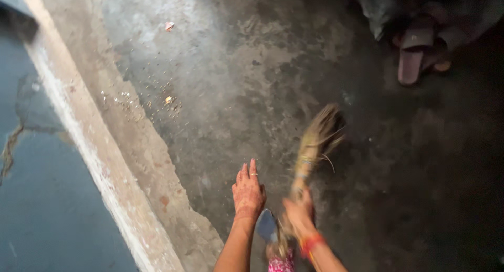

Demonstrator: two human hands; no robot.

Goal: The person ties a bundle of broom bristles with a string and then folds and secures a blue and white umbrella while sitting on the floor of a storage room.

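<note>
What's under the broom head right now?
Bare dark concrete floor lies under the blurred broom, gripped by the right hand. The bristles hide whatever lies directly beneath them. The nearest visible debris lies apart, over by the ledge.

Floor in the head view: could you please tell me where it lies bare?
Bare concrete floor runs between the debris by the raised ledge and the sandals. It is crowded near the broom, right hand and open left hand.

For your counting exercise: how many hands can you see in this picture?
2. The left hand hangs open over the floor, fingers spread; the right hand grips the grass broom beside it. None seem hidden.
</note>
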